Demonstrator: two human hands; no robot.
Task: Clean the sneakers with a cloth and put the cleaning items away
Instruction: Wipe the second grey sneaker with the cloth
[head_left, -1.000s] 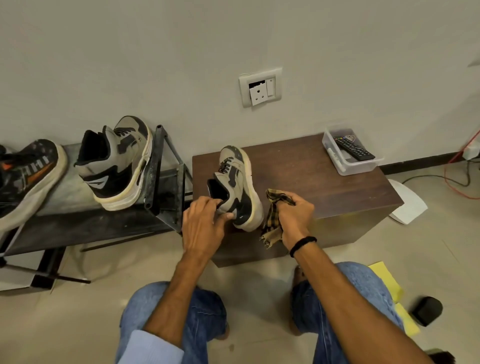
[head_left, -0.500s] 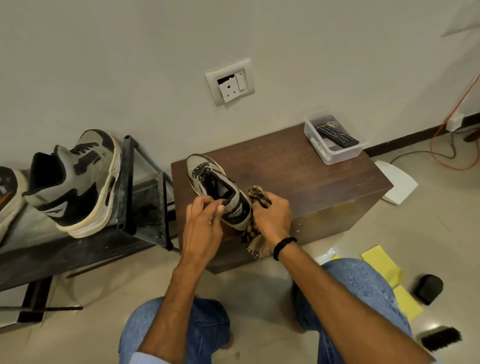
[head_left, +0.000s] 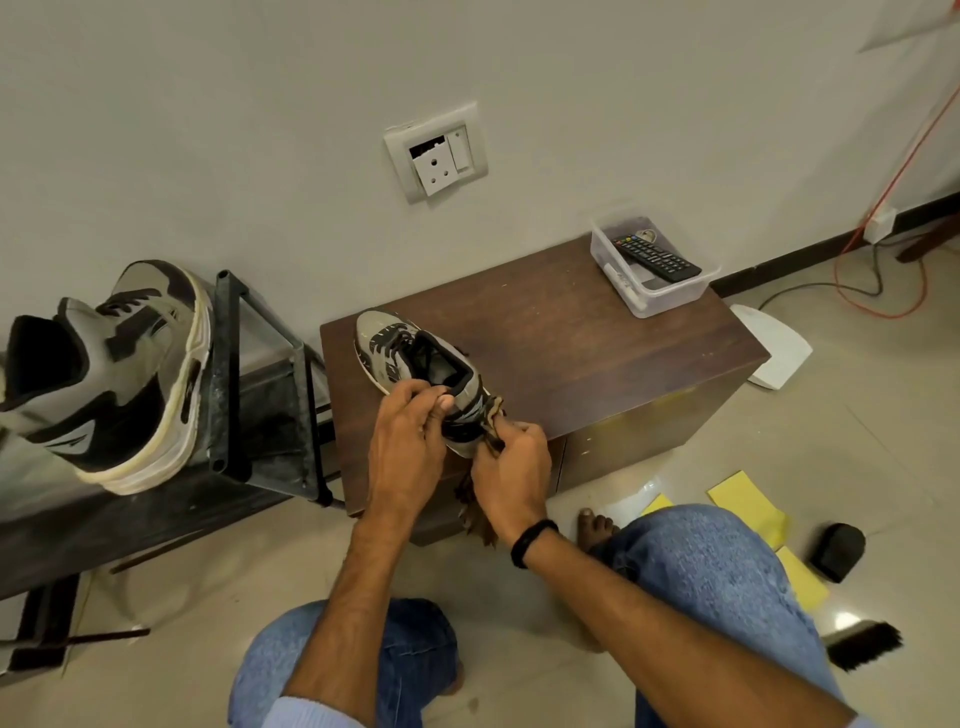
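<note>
A grey and black sneaker (head_left: 400, 353) lies on the brown wooden cabinet (head_left: 597, 353), toe pointing away from me. My left hand (head_left: 408, 441) grips its heel collar. My right hand (head_left: 514, 467) holds a checked brown cloth (head_left: 493, 415) pressed against the sneaker's heel; the cloth's loose end hangs below the hand. The matching sneaker (head_left: 119, 374) stands on the dark metal rack (head_left: 260, 395) at the left.
A clear plastic box (head_left: 649, 301) with a remote control sits on the cabinet's far right corner. On the floor at right lie yellow cloths (head_left: 748, 504), a black object (head_left: 836, 551) and a brush (head_left: 862, 649). Orange cable runs along the right wall.
The sneaker has turned from lying on its side to sole down, opening up. My right hand with the cloth moved from the sneaker's side round to its heel. The view has shifted right.
</note>
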